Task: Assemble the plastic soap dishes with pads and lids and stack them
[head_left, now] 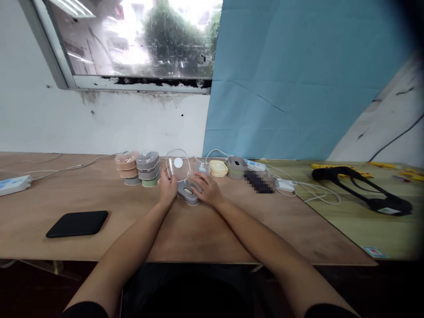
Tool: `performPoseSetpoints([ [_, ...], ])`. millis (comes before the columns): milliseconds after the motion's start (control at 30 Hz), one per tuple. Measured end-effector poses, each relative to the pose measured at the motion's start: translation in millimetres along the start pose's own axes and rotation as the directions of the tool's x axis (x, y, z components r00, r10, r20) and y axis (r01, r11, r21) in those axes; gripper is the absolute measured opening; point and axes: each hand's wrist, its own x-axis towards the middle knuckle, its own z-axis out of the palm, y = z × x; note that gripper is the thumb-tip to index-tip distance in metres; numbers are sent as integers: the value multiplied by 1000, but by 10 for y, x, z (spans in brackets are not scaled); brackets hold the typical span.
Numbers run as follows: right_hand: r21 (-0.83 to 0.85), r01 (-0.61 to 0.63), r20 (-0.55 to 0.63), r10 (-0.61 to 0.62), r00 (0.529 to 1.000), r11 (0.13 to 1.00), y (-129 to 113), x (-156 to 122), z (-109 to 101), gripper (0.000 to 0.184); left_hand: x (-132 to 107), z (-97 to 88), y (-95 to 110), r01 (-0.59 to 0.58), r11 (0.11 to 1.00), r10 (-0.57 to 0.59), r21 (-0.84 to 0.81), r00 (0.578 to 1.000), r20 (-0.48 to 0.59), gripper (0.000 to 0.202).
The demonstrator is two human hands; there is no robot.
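Observation:
My left hand [168, 187] is closed on a clear plastic lid [178, 164] with a white round spot, holding it upright above a grey case base [188, 193] on the wooden table [99, 198]. My right hand [206, 187] rests on the right side of that grey base, fingers curled over it. Just left stand stacks of cases: an orange-brown stack [127, 164] and a grey stack [148, 168] with a green one at the bottom.
A pale yellow case [218, 168] and another grey case [237, 167] lie to the right, with white cables and an adapter [285, 185]. A black neckband device [364, 187] sits far right. A black phone [77, 223] lies at left, a white power strip [13, 184] far left.

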Motion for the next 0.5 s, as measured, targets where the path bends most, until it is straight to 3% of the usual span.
performPoseSetpoints([
  [167, 26, -34, 120, 30, 992, 999, -30, 3, 23, 26, -61, 20, 28, 31, 997, -16, -75, 981, 192, 50],
  [267, 86, -125, 206, 105, 973, 988, 21, -11, 20, 23, -101, -7, 107, -56, 998, 57, -13, 950, 307, 49],
  [367, 79, -294, 162, 279, 947, 953, 159, -36, 26, 28, -131, -12, 156, -160, 974, 93, 158, 926, 365, 56],
  [500, 32, -429, 59, 426, 903, 903, 462, -65, 81, 34, -159, 24, 129, -194, 899, -12, 393, 886, 464, 56],
])
